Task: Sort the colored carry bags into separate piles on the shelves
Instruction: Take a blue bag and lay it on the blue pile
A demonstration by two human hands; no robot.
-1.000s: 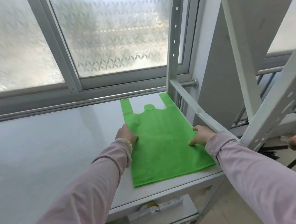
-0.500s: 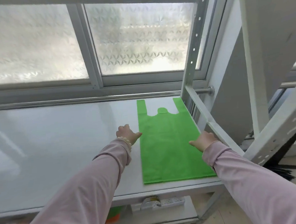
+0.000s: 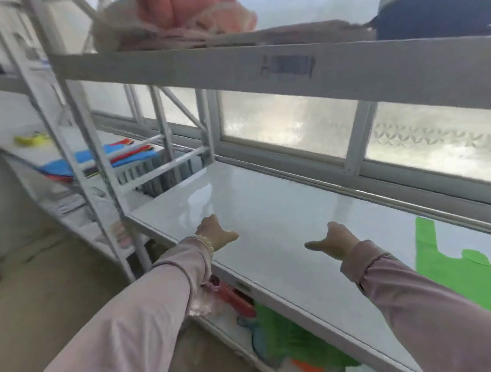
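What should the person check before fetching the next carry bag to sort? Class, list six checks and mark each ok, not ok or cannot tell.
1. Left hand free: ok, it holds nothing.
2. Right hand free: ok, it holds nothing.
3. Green bag flat on the white shelf: ok for the part in view; the frame edge cuts off the rest.
4. Room for another pile: ok, bare shelf shows left of the green bag.
5. More bags in sight: ok, a mixed blue and red stack lies on the neighbouring shelf to the left.
6. What lies on the upper shelf: cannot tell, too blurred.
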